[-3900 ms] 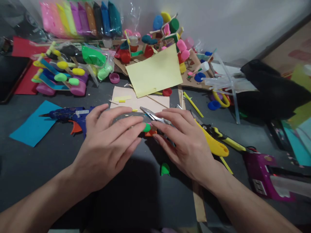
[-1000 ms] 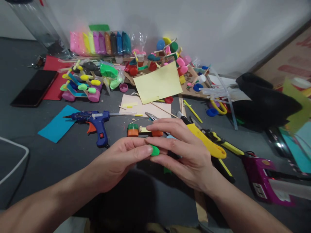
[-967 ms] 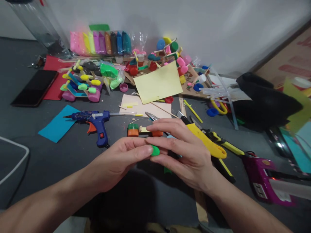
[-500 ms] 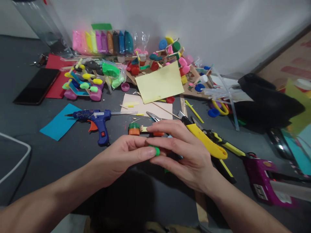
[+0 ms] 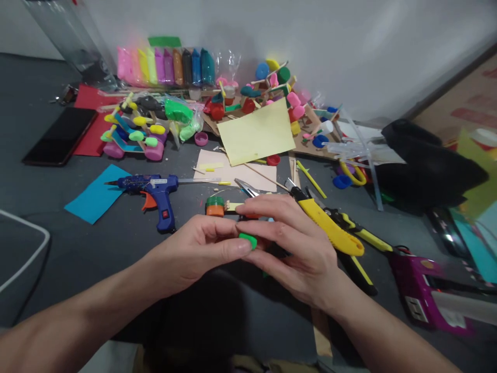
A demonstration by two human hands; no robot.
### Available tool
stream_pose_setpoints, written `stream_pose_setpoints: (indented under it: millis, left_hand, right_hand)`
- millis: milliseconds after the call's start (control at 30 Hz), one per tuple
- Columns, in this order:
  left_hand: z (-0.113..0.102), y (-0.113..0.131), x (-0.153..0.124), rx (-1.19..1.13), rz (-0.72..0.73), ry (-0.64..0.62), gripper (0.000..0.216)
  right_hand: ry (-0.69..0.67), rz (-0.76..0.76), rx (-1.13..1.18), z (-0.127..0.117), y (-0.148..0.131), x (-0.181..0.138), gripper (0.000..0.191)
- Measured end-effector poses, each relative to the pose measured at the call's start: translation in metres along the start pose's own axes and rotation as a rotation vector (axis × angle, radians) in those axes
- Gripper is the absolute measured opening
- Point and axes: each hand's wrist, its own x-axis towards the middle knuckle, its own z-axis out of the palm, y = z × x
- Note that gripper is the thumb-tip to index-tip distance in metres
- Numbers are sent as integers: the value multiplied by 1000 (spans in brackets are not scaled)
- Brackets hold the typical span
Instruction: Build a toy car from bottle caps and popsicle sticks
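A small bright green piece of modelling clay [image 5: 248, 240] sits between my two hands, over the near middle of the desk. My left hand [image 5: 207, 243] pinches it under the thumb. The fingers of my right hand [image 5: 295, 243] close round its other side and hide part of it. Just behind my hands lie an orange and green bottle cap [image 5: 215, 206] and a pale stick piece [image 5: 232, 206], partly covered by my fingers. Scissors [image 5: 246, 187] point out from behind my right hand, and a yellow utility knife [image 5: 330, 228] lies beside it.
A blue glue gun [image 5: 151, 186] rests on the left, near a phone [image 5: 60, 135]. Small wheeled models [image 5: 134, 132], bagged clay sticks [image 5: 166, 67] and a yellow sheet [image 5: 256, 132] line the back. A purple device [image 5: 427, 290] and a black cloth-like bundle [image 5: 430, 171] are on the right.
The green clay has turned and now looks flatter and more elongated between my fingers. My left thumb and right fingers have shifted slightly; the desk things stay put.
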Motion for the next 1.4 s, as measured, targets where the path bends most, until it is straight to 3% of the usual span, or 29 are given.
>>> stream_pose_setpoints:
  millis: [167,333,533,733,867,1033,1400]
  left_hand:
    - [1,-2,0,20,-3,66,11]
    - [-1,1,0,125,-20,83,12]
    - [-1,1,-1,177,6,97,13]
    - [-1,-1,0,196,13,101,17]
    - [0,-1,0,142,30,87,12]
    - [-1,-3,1,44,23,72,14]
    - [0,-8,2,-95,-11,87,16]
  right_hand:
    - [47,5,-10,1,-1,-2,21]
    - [12,-2,0,0,-1,-1,29]
    - [22,36,32,2,-2,-2,18]
    - [4,27,15,3,-2,-2,27]
    - [20,10,20,4,-1,-3,18]
    - [12,30,3,3,-2,-2,30]
    - [22,32,-63,4,-3,0,29]
